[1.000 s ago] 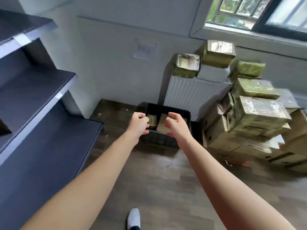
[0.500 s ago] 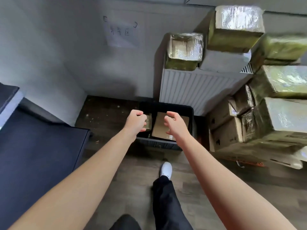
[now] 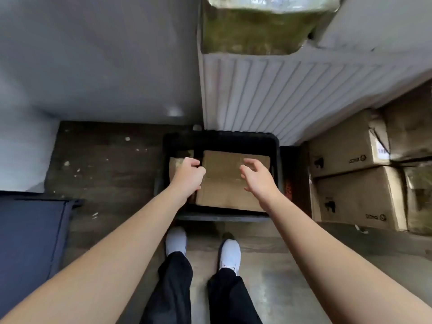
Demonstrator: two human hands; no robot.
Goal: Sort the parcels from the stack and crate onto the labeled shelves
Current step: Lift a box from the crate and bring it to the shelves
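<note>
**Over the crate, hands down on the flat parcel**

The flat brown parcel (image 3: 224, 181) lies in the black crate (image 3: 219, 142), right under and between my two hands. A second ago I was standing back, arms stretched toward it. Now I have stepped in and bent over, my shoes at the crate's near rim and both hands low over the cardboard.

My left hand (image 3: 188, 177) has its fingers curled at the parcel's left edge; whether they have caught that edge I cannot tell. My right hand (image 3: 258, 178) has spread wider, fingers apart and bent, above the parcel's right side and holding nothing.

A smaller parcel (image 3: 174, 163) peeks out just beyond my left knuckles. The stack of boxes (image 3: 350, 202) stands out past my right hand, and the dark shelf (image 3: 30, 230) is well off behind my left arm.

I judge the reach is done and the lift comes next, then a turn left to the shelf.
</note>
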